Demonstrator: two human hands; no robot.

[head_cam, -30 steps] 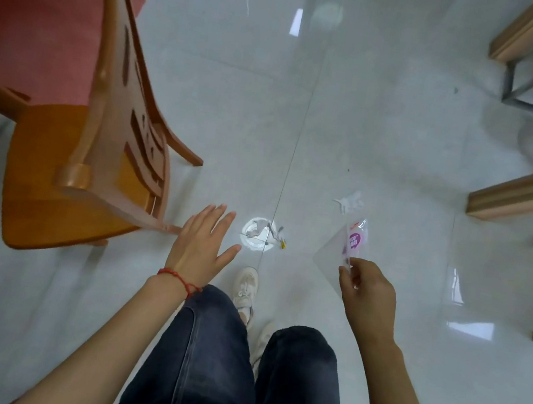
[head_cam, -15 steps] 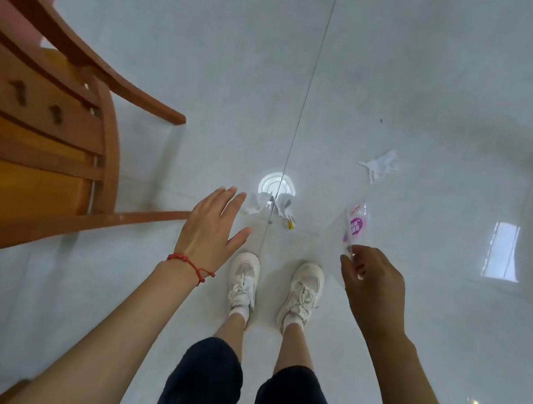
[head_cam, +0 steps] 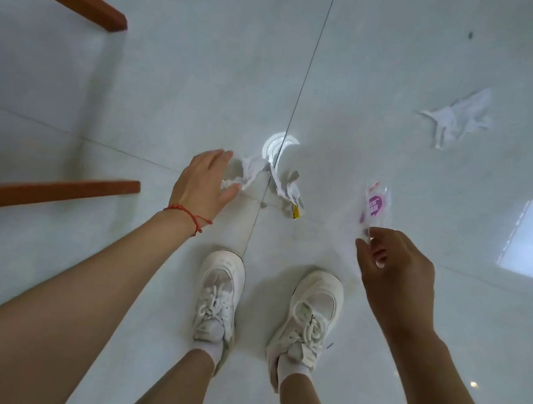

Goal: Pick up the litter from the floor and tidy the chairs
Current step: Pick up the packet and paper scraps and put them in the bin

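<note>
Head view: our left hand [head_cam: 204, 183] reaches down with fingers spread, fingertips at the crumpled white paper [head_cam: 255, 174] on the floor [head_cam: 136, 98] ahead of our shoes [head_cam: 219, 293]; our right hand [head_cam: 394, 278] pinches a clear wrapper [head_cam: 374, 206] with a purple label; another crumpled scrap [head_cam: 458, 121] lies farther right; two wooden chair legs [head_cam: 44, 191] stand at left.

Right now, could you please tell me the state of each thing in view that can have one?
Left hand: open, fingers spread, reaching over the litter.
Right hand: pinches the clear plastic wrapper with purple label.
Crumpled white paper with yellow tag: on the floor, not gripped.
Torn white paper scrap: on the floor, untouched.
Brown wooden chair legs: untouched.
</note>
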